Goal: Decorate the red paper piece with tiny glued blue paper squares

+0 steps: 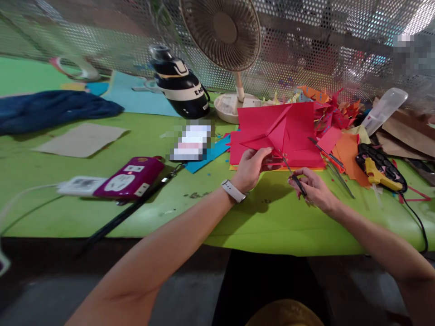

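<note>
My left hand (250, 166), with a white watch band on its wrist, pinches the near edge of a folded red paper star (277, 131). The star is raised over a stack of red paper sheets (246, 117) on the green table. My right hand (314, 188) is closed round the dark handles of a pair of scissors (296, 181). The scissor blades point up and left to the star's lower edge; whether they are cutting into it I cannot tell. Yellow paper shows beneath the red stack.
Right of the stack lie a red-handled cutter (335, 160), tweezers (341, 180) and a yellow glue gun (380, 175) on a black holder. A fan (238, 102) and a black flask (183, 90) stand behind. Leftward are a phone (193, 141) and a purple power strip (131, 178).
</note>
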### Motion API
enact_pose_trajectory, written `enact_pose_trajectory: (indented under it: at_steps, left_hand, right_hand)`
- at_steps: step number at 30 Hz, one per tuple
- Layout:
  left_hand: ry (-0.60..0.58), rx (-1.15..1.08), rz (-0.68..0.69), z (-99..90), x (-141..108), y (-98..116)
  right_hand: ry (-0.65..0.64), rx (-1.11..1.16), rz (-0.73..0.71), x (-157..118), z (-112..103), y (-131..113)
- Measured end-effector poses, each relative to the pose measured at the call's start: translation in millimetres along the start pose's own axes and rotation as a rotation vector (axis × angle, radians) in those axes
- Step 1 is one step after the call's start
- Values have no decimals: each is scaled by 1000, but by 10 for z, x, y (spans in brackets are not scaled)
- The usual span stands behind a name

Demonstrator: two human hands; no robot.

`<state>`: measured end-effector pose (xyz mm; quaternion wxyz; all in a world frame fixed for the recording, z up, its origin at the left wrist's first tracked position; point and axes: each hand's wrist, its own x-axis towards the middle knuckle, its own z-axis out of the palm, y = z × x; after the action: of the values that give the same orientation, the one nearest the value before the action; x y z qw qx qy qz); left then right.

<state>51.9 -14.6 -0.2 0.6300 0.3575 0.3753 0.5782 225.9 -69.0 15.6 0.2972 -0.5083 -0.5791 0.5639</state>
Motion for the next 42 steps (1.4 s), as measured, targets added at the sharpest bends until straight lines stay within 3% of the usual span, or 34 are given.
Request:
enact_pose_trajectory:
  at_steps: [42]
  left_hand:
    - [-8, 32, -13, -4, -9, -24]
  right_hand:
    - [-44, 24, -26, 14, -14, 28]
